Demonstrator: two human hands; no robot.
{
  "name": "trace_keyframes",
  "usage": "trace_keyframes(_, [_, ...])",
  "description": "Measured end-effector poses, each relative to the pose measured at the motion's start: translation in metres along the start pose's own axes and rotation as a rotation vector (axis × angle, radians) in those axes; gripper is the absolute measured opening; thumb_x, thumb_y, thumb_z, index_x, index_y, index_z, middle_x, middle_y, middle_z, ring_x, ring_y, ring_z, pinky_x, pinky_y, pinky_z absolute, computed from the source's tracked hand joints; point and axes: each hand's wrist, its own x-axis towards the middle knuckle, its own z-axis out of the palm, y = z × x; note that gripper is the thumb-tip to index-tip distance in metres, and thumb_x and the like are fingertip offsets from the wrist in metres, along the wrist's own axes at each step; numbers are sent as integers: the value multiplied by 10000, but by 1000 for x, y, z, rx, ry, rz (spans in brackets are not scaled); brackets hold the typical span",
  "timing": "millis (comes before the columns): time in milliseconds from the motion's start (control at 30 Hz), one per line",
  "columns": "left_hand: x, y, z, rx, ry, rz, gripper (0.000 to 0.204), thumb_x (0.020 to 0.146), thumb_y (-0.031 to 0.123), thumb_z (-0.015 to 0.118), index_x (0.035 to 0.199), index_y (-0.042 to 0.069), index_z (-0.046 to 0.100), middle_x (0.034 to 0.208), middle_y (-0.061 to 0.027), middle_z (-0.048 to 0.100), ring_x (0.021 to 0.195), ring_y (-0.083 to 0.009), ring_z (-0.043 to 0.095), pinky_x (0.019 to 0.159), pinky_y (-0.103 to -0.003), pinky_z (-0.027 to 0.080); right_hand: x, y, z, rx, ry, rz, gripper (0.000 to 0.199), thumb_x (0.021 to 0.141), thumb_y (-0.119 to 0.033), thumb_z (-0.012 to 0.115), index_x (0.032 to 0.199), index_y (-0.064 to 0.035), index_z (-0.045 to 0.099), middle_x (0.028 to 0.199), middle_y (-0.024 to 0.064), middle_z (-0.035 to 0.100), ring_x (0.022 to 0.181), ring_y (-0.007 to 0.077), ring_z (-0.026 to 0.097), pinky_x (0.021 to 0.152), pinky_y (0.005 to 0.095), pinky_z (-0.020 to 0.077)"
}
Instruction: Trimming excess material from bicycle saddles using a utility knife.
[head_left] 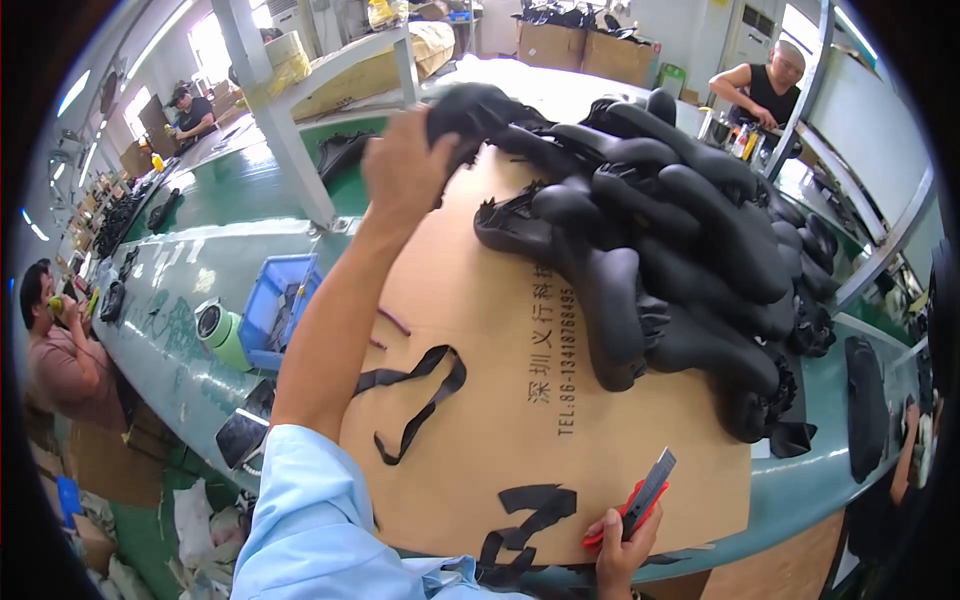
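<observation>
1. Head view, left hand: the left hand (pixel 408 165) is stretched out far across the table, blurred, at the left end of a black pile (pixel 680 240). Its fingers look partly curled, the thumb toward the near side, and they seem to have hold of a black piece (pixel 472 118); just how tight the grip is, I cannot tell.
2. Head view, the piece: it lies directly to the right of the left fingers, touching them. Its long axis seems to run left to right, from the hand toward the pile, dipping slightly; blur and overlap hide where its far end stops.
3. Head view, right hand: the right hand (pixel 625 550) is low, by the near edge of the cardboard (pixel 690 440), its fingers closed round a red and black knife (pixel 642 502). The blade is out, slanting away from the person and a little to the right.
4. Head view, the relation: the left hand is much the nearer to the piece. From the knife, the piece lies far off, forward and left, with bare cardboard and part of the pile between. Black scraps (pixel 545 503) lie just left of the knife; a strap (pixel 452 378) curls farther left.
</observation>
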Motion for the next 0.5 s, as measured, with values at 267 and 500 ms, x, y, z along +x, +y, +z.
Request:
trace_keyframes(267, [-117, -7, -143, -1162, -473, -887, 372, 901, 254, 641, 1174, 10, 582, 1074, -18, 624, 982, -93, 591, 871, -258, 465, -3, 4, -3, 133, 125, -112, 457, 928, -152, 573, 1308, -20, 356, 863, 82, 570, 578, 122, 568, 514, 240, 486])
trace_keyframes(500, [-218, 41, -114, -584, -852, -597, 394, 838, 277, 708, 1107, 14, 593, 1035, -62, 634, 901, -202, 593, 817, -321, 455, 2, -25, -22, 188, -4, 241, 476, 864, -71, 644, 1283, -22, 423, 956, 91, 628, 655, 96, 571, 555, 216, 484])
